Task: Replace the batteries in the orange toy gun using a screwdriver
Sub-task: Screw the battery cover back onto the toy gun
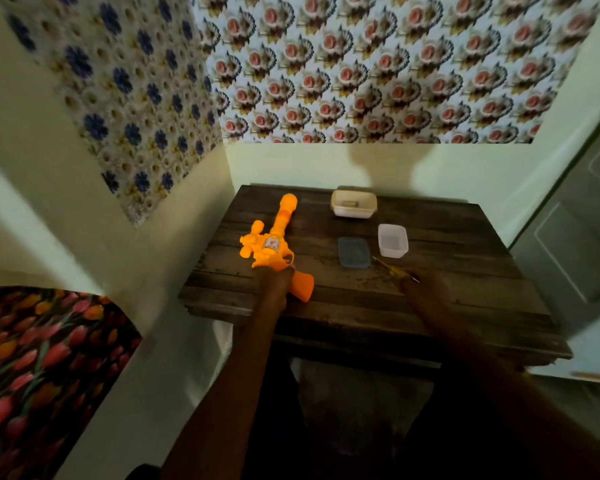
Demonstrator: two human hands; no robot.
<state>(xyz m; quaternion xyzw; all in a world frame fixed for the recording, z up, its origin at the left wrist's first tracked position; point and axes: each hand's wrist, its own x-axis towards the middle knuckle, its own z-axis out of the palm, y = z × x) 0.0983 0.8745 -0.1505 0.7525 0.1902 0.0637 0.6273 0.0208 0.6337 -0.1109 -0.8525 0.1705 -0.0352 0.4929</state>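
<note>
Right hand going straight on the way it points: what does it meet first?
Likely the blue lid, just beyond the tip of the screwdriver at the right hand; depth is unclear.

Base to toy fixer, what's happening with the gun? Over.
Left hand grips orange toy gun by its handle. Right hand at screwdriver, grip unclear. Grey lid and white tub beside screwdriver, gun unblocked.

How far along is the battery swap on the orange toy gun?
Done: nothing visible; no screw or battery cover shows as removed. In hand: the left hand grips the orange plastic toy gun by its handle over the dark wooden table; the right hand holds the thin yellow-handled screwdriver, tip apart from the gun. Left: unscrew, swap batteries, close.
</note>
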